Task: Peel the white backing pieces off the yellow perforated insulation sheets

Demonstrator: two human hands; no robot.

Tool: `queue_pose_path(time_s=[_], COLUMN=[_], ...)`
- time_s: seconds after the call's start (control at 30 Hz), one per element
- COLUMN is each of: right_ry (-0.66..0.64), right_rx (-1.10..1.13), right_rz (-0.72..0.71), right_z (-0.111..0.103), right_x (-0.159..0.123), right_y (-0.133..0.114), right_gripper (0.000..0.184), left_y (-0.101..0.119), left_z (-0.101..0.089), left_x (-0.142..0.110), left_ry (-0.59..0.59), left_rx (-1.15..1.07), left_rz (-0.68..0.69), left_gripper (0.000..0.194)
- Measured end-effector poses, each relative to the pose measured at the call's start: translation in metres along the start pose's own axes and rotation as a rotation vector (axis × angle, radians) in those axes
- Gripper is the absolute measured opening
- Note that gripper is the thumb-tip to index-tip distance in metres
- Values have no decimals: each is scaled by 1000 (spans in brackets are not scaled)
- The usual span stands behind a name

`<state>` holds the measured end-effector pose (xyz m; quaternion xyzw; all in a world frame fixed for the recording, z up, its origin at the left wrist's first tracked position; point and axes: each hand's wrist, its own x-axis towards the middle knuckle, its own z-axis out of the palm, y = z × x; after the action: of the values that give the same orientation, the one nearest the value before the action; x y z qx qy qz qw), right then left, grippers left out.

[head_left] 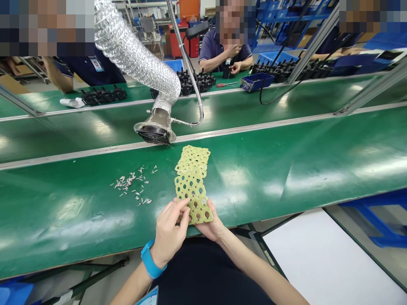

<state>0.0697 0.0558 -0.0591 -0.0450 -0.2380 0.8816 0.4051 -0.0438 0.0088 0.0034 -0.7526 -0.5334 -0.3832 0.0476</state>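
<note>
A long green-topped assembly bench runs across the room, with a second green bench and a third beyond it, all edged with metal strips. A silver flexible duct swoops down to a round metal extraction hood with a fan guard, which hangs at the far edge of the nearest bench. A white board lies on the floor to the right.

On the farther bench sit rows of black plastic parts, a blue tray and a red-handled screwdriver. A co-worker in a navy polo shirt sits behind them, with one hand up near the collar and the other over a black part. Another co-worker's bare forearm reaches down at the left.

On the near bench, a perforated yellow-green sheet extends away from the person at the bench's near edge, and a second perforated sheet overlaps its far end. Small pale scraps lie scattered to the left, just apart from the sheets.

The left hand, with a blue wristband, comes over the near end of the sheet, its grip narrow, with the fingertips pinched at the sheet's edge. The right hand lies beneath that same end, supporting it, though I can't tell how closed its grip is.
</note>
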Motion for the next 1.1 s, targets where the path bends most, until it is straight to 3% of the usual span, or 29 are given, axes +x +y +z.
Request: queue_pose_path(time_s=[0.33,0.77,0.93,1.1], right_ry=[27,58,56,55], right_rx=[-8,63,44,-11], right_rz=[2,41,27,-2], right_z=[-3,-1,-2,-1], right_x=[-1,-1,1,1], right_y=[1,-3,0,1], right_gripper=[75,66,66,69], left_y=[-4,-11,-8,-1], left_z=[-1,-5,-3,1], left_x=[1,10,8,2], left_ry=[-40,-192,-154,-31], left_rx=[-140,-340,-267,-46], left_rz=[-191,-402,-335,-78], left_gripper=[25,27,27,28])
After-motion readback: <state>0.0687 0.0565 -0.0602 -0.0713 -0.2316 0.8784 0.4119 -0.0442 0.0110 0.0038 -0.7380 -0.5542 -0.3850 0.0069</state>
